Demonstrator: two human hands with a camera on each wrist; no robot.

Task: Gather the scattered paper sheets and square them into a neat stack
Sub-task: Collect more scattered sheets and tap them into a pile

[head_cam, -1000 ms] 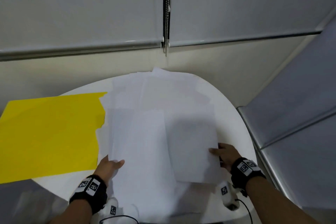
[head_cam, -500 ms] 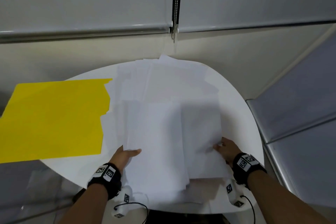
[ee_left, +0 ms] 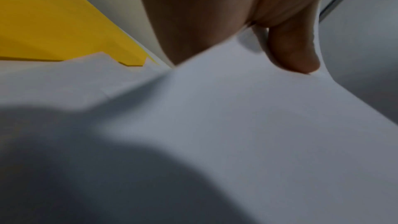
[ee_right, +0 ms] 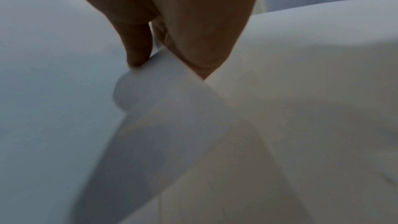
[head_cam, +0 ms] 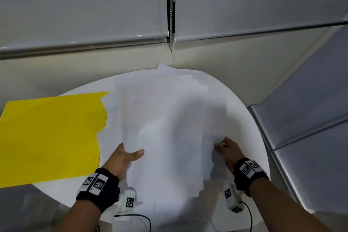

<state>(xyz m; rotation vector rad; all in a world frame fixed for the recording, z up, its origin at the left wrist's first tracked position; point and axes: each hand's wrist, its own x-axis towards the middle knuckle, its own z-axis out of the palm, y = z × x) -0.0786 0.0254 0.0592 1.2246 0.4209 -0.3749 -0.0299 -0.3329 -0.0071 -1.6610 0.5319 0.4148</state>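
Several white paper sheets (head_cam: 165, 118) lie overlapped across the round white table (head_cam: 244, 118), their edges uneven. My left hand (head_cam: 128, 154) grips the left edge of the upper sheets, thumb on top and fingers hidden beneath; the left wrist view shows the thumb (ee_left: 295, 52) pressing on the white paper (ee_left: 237, 108). My right hand (head_cam: 226, 147) pinches the right edge of the sheets, which buckle there. In the right wrist view its fingers (ee_right: 137, 45) nip a curled fold of paper (ee_right: 155, 88). A yellow sheet (head_cam: 50, 137) lies at the left, partly under the white ones.
The yellow sheet overhangs the table's left edge. A wall with grey roller blinds and a bead chain (head_cam: 171, 15) stands behind the table. A grey panel (head_cam: 310, 118) runs along the right side. A cable (head_cam: 143, 220) hangs at the table's near edge.
Both hands have closed in toward each other, drawing the white sheets into a narrower pile. The sheets now bow and buckle between the hands. The head view has shifted.
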